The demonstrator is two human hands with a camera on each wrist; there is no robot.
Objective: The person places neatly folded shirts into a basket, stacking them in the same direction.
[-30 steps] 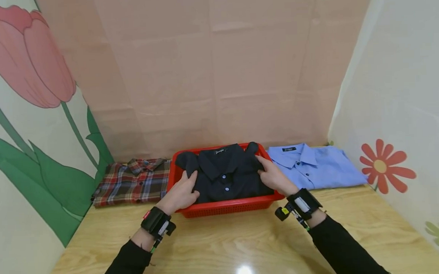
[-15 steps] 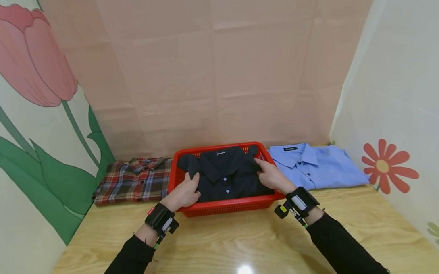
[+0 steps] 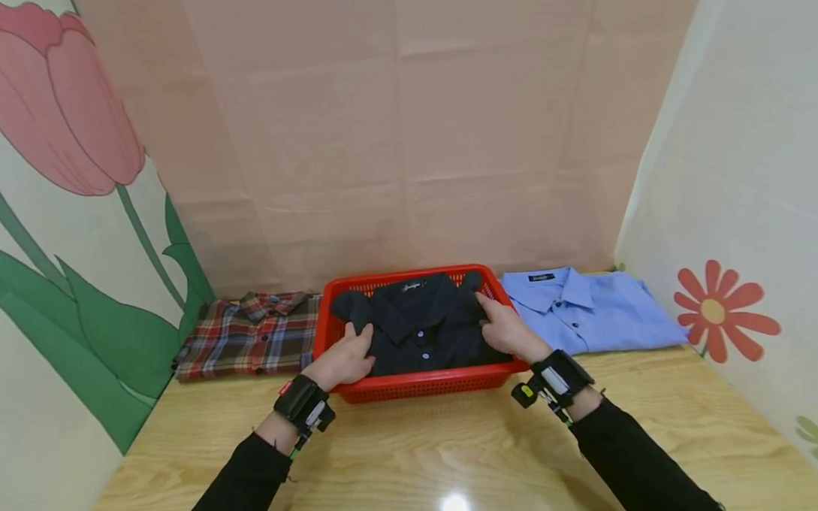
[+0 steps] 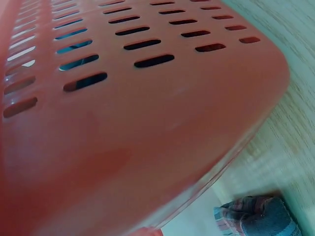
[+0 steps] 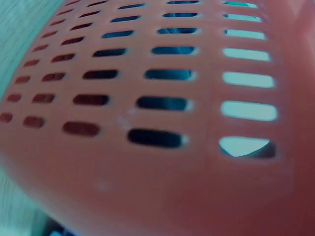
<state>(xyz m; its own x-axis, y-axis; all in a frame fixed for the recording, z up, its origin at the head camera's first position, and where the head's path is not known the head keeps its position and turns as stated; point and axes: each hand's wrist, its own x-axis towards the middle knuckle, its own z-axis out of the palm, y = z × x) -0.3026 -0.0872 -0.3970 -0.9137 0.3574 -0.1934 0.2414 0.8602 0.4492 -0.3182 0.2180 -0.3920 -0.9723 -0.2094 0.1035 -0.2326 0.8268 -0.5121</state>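
In the head view, a folded black shirt [image 3: 421, 326] with its collar up and pale buttons lies inside a red plastic basket [image 3: 427, 383]. My left hand [image 3: 343, 358] reaches over the basket's left side, its extended fingers against the shirt's left shoulder. On the opposite side my right hand [image 3: 506, 329] points its straight index finger at the shirt's right edge, the other fingers lower and partly hidden. Both wrist views are filled by the slotted basket wall [image 4: 147, 108], so neither hand shows there. Dark cloth is visible through the slots of the basket wall [image 5: 113, 172] in the right wrist view.
A folded red plaid shirt [image 3: 256, 340] lies left of the basket, and a folded light blue shirt [image 3: 587, 309] lies to its right. The wooden table [image 3: 416, 451] meets a brown papered back wall [image 3: 405, 135]. Painted panels flank both sides.
The black shirt has settled slightly lower in the basket; its collar and right shoulder no longer rise above the back rim. Both hands stay at its sides with barely any movement.
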